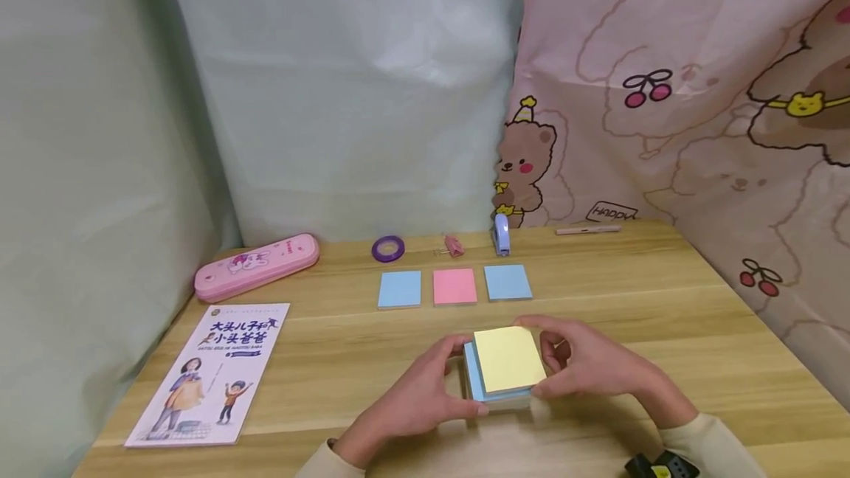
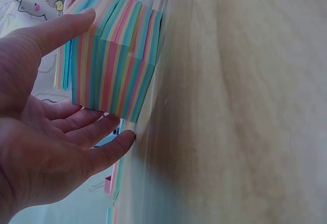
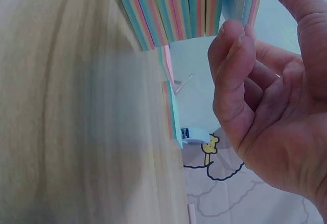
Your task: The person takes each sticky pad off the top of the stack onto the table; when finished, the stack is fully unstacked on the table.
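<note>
A cube of striped sticky notes (image 1: pixel 499 394) stands on the wooden table (image 1: pixel 664 316) near its front edge. On it lies a top wad, yellow (image 1: pixel 508 358) over blue, skewed against the cube. My left hand (image 1: pixel 470 378) grips the cube's left side, thumb at the far corner and fingertips on the front face. In the left wrist view that hand (image 2: pixel 110 76) has its thumb along the cube (image 2: pixel 117 60). My right hand (image 1: pixel 541 356) holds the right side. In the right wrist view its thumb and curled forefinger (image 3: pixel 250 9) pinch the top wad, parted from the cube (image 3: pixel 168 9).
Behind the cube lie three small note pads: blue (image 1: pixel 400 288), pink (image 1: pixel 454 286), blue (image 1: pixel 508 282). Further back are a pink pencil case (image 1: pixel 255 265), purple tape roll (image 1: pixel 388 248), pink clip (image 1: pixel 454 245), blue dispenser (image 1: pixel 502 233) and pen (image 1: pixel 587 229). A picture book (image 1: pixel 212 371) lies left. Curtains close the far sides.
</note>
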The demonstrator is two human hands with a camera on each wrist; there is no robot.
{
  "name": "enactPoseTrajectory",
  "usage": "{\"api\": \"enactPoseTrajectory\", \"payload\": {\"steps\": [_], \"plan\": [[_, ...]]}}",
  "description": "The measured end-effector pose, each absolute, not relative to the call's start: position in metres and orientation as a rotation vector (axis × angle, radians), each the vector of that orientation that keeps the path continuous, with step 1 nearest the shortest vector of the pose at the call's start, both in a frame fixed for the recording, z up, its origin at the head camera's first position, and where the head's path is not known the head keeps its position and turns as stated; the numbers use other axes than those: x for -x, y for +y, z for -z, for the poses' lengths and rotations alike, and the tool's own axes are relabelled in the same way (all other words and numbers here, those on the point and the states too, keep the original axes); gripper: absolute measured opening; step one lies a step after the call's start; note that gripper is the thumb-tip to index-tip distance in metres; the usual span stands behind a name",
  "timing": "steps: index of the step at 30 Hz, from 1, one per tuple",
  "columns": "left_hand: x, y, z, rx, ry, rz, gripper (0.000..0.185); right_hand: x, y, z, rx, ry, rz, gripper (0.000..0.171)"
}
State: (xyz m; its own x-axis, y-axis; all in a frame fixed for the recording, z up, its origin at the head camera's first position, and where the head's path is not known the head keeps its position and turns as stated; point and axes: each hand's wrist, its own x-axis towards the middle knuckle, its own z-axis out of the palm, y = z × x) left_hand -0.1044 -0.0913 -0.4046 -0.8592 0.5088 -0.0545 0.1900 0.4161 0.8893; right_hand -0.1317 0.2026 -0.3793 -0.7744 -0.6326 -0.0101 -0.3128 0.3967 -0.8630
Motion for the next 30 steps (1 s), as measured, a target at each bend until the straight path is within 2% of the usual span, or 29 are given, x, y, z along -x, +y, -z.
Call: {"api": "enactPoseTrajectory", "payload": {"steps": [9, 30], "plan": [[0.103, -0.092, 0.407, -0.582, 2.363, -1.415, 0.090, 0.136, 0.211, 0.378, 0.851, 2.378, 1.320, 0.086], [0.107, -0.092, 0.406, -0.595, 2.379, -1.383, 0.093, 0.171, 0.260, 0.370, 0.580, 2.425, 1.356, 0.092]]}}
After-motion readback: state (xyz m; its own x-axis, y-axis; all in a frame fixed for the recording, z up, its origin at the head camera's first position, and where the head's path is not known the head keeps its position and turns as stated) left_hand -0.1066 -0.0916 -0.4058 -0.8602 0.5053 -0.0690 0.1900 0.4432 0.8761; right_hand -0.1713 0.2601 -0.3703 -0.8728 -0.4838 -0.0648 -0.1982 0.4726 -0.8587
